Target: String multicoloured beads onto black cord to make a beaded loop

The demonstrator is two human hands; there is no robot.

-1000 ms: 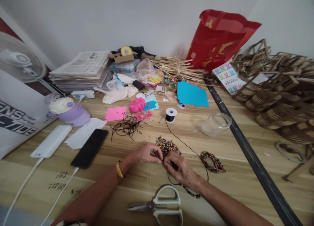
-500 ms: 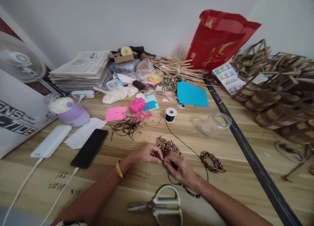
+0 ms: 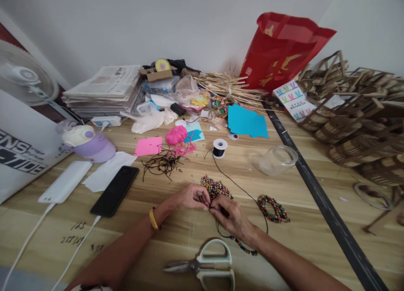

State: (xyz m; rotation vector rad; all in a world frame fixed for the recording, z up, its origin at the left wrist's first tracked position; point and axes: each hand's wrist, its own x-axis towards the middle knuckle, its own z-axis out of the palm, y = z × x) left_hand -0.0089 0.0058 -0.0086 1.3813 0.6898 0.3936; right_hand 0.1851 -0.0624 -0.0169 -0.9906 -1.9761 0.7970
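My left hand [image 3: 193,197] and my right hand [image 3: 232,215] meet fingertip to fingertip in front of a pile of multicoloured beads [image 3: 214,186]. The right thumb and forefinger pinch the end of a black cord. Something tiny sits in the left fingertips, too small and hidden to name. From a white spool [image 3: 220,148] the black cord [image 3: 235,182] curves around past the right hand. Strung beads [image 3: 244,246] on that cord lie under the right wrist. A coil of finished bead strings [image 3: 274,209] rests to the right. Scissors [image 3: 202,265] with pale handles lie nearest me.
Black cord scraps [image 3: 162,162], pink yarn [image 3: 176,135] and a pink card [image 3: 149,146] lie beyond the left hand. A phone [image 3: 115,191] is at left, a glass jar [image 3: 278,160] at right. Woven baskets [image 3: 356,144] crowd the right side; a red bag [image 3: 284,51] stands behind.
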